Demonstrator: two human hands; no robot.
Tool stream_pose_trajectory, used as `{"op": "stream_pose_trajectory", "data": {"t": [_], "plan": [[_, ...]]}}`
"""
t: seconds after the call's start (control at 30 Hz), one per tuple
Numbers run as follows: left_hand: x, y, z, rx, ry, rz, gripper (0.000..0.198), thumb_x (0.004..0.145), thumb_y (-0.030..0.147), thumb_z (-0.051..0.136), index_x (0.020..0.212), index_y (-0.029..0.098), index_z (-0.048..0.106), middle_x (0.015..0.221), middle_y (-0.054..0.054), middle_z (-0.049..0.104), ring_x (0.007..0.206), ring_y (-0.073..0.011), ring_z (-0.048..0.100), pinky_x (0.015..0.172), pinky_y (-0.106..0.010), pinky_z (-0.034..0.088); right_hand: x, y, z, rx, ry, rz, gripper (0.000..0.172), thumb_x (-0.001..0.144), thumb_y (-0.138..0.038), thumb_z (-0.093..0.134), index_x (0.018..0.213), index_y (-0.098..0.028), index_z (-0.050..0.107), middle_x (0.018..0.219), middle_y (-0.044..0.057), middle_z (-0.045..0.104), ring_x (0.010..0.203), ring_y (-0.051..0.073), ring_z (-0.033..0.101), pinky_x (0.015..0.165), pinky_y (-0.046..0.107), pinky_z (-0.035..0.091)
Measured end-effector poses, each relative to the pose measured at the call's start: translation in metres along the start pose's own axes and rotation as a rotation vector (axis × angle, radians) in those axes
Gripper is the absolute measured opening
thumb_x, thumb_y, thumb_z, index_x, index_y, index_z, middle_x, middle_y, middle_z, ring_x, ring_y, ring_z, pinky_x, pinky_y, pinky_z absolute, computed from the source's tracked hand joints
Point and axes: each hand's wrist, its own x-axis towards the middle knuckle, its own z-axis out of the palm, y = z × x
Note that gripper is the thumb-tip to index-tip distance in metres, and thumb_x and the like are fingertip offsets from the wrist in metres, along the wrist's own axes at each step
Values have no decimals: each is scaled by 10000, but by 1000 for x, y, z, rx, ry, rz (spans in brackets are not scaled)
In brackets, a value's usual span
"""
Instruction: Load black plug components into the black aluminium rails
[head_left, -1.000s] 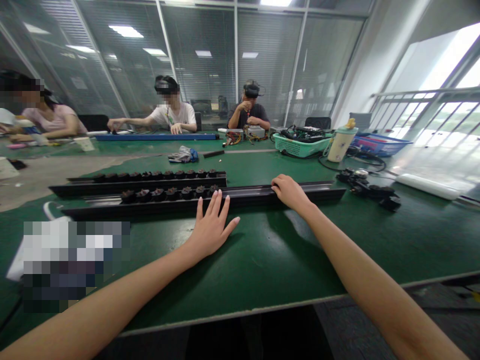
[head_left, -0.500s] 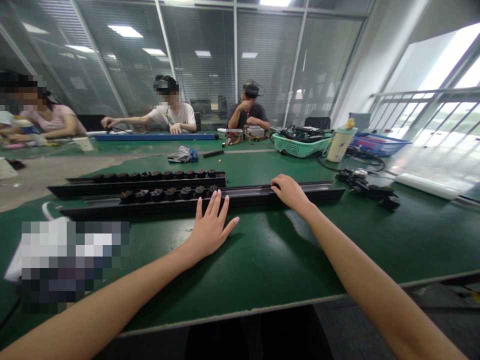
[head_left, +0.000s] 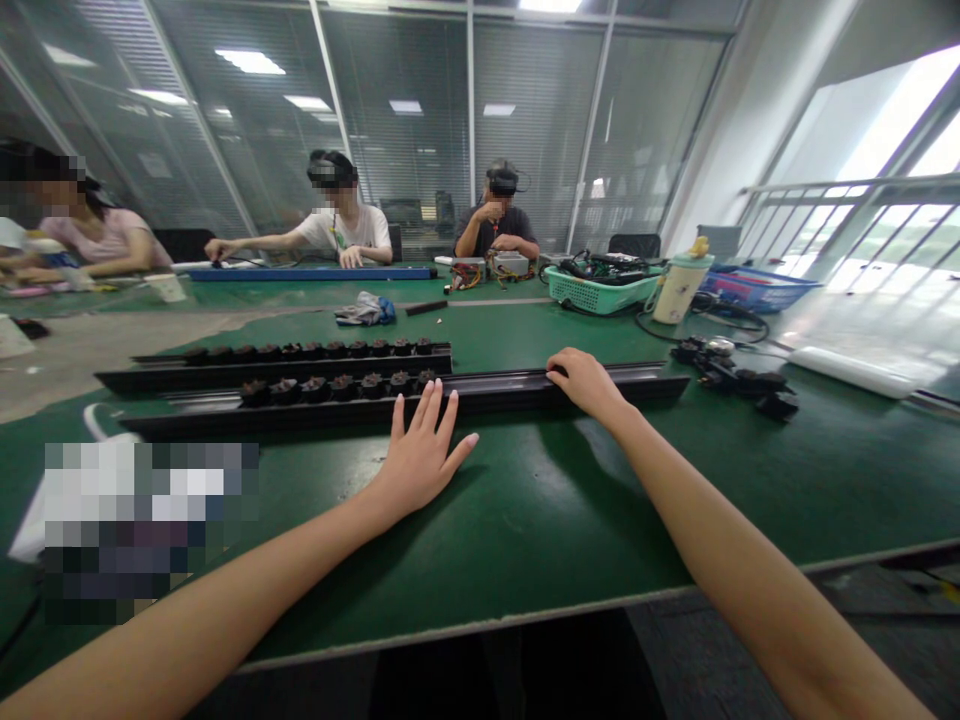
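The left hand [head_left: 420,465] lies palm down on the green tabletop [head_left: 570,525], fingers spread, just in front of the near black rail [head_left: 525,392]. The right hand [head_left: 589,385] rests on the top of that rail with its fingers curved over the far edge. The fingertips are hidden there, so it cannot be determined whether this hand grips the rail.

The near black rail lies lengthwise across the tabletop, with the far black rail [head_left: 225,378] parallel and just behind it. Status of the near rail: a row of dark ribbed components [head_left: 343,383] occupies its middle section, and the section toward the right hand shows none. Status of the far rail: a longer row of similar dark components [head_left: 315,349] extends along most of its length. Neither hand touches any component.

Further along the tabletop stand a teal plastic basket of cables [head_left: 600,292] and a cream-colored drinking bottle [head_left: 680,290]. A cluster of black parts [head_left: 731,380] lies to the right of the near rail. Beyond, a co-worker in a white T-shirt [head_left: 341,228] works at a blue rail [head_left: 311,273].
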Motion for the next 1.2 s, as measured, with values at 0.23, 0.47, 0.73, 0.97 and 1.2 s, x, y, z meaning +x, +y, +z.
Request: {"op": "stream_pose_trajectory", "data": {"t": [0.23, 0.47, 0.73, 0.97, 1.2], "plan": [[0, 0, -1, -5, -7, -2, 758, 1055, 589, 161, 1631, 106, 256, 1719, -182, 159, 1610, -300, 86, 1277, -602, 61, -1, -1, -3, 19, 0, 16, 143, 947, -192, 599, 972, -194, 740, 1087, 99, 714, 1033, 227, 631, 927, 336, 467], [0, 0, -1, 6, -27, -6, 764, 1055, 594, 152, 1633, 102, 246, 1721, -183, 136, 1610, -302, 78, 1277, -605, 57, -1, 2, -2, 32, 4, 8, 146, 937, -188, 609, 974, -194, 750, 1082, 99, 721, 1029, 228, 637, 935, 343, 470], [0, 0, -1, 27, -8, -4, 744, 1058, 577, 182, 1628, 106, 268, 1715, -182, 174, 1607, -306, 97, 1279, -601, 70, -1, 3, -5, 16, -15, 27, 146, 938, -200, 612, 986, -190, 750, 1094, 101, 716, 1043, 229, 631, 932, 324, 462], [0, -1, 0, 20, -7, 2, 748, 1059, 579, 176, 1629, 102, 259, 1718, -182, 157, 1608, -304, 88, 1278, -607, 75, -2, 6, -8, -12, -23, 78, 144, 940, -222, 604, 981, -211, 742, 1104, 83, 701, 1021, 220, 626, 900, 313, 461], [0, -1, 0, 13, -2, 3, 751, 1057, 581, 182, 1630, 101, 258, 1717, -182, 177, 1608, -311, 96, 1278, -607, 72, -5, 6, -7, 10, -5, 67, 153, 937, -221, 567, 970, -212, 717, 1067, 78, 677, 1013, 218, 612, 884, 311, 459]]}}
